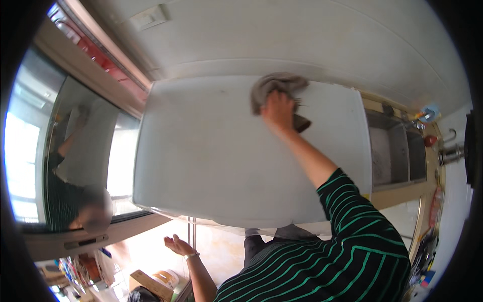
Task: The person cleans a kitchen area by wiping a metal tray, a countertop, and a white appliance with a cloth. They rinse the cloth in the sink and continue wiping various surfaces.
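Note:
A broad white tabletop (211, 151), perhaps under a clear cover that hangs past its near edge, lies before me. Towards its far side, right of the middle, my right hand (278, 109) presses on a grey-brown cloth (279, 81), blurred by motion. The cloth bunches beyond my fingers, and a darker fold of it pokes out right of my wrist. My left hand (178, 245) hangs off the near edge at the lower left, its fingers spread, touching nothing; a bracelet circles that wrist.
A two-basin metal sink (390, 151) with a tap (418, 124) adjoins the right end. A reflective glass window (83, 124) stands on the left, and a white wall (286, 34) rises behind. An open cardboard box (151, 285) sits at the lower left.

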{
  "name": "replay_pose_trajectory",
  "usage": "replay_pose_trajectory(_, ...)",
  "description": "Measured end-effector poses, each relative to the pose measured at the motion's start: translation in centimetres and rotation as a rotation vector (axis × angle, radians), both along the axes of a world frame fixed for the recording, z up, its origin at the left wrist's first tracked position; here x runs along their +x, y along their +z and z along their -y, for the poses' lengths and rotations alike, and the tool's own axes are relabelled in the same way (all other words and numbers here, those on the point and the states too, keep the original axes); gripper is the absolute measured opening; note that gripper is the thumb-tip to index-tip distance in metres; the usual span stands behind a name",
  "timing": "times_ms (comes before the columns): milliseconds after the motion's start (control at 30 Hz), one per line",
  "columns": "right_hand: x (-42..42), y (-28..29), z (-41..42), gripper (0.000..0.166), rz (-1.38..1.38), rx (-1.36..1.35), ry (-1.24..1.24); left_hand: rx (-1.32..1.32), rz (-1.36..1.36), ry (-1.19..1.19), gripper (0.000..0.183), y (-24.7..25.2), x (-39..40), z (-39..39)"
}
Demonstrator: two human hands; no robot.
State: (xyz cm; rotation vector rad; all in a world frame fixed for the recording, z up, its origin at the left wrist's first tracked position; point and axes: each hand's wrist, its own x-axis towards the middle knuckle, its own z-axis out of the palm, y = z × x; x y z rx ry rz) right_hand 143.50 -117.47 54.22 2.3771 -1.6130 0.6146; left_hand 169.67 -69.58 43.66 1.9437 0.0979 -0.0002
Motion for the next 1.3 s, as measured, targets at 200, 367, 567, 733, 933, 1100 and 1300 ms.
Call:
replay_pose_trajectory(200,19.6,1.1,-13.2,0.041,0.144,0.091,0.641,0.057,0.289,0.034,0.047,5.4,7.9,9.4)
replay_pose_trajectory(367,20.9,2.3,-20.2,0.03,0.473,0.652,0.829,0.566,0.272,-0.016,0.048,7.5,9.8,13.1)
replay_pose_trajectory(567,6.3,1.7,-7.8,0.035,1.074,0.783,0.383,0.413,0.417,-0.054,0.045,6.3,8.8,14.3)
replay_pose_trajectory(733,6.2,3.2,-6.8,0.061,-0.035,0.143,0.36,0.348,0.432,-0.071,0.045,6.1,8.7,14.2)
replay_pose_trajectory(933,23.7,2.2,-0.9,0.058,0.044,0.063,0.513,0.342,0.507,-0.053,0.045,6.0,8.7,14.3)
replay_pose_trajectory(1100,37.5,1.4,1.6,0.053,0.068,0.098,0.546,0.413,0.496,-0.077,0.049,5.3,9.5,14.1)
replay_pose_trajectory(1300,25.3,-0.7,3.4,0.045,0.1,-0.027,0.582,0.421,0.49,-0.104,0.049,4.6,10.0,12.9)
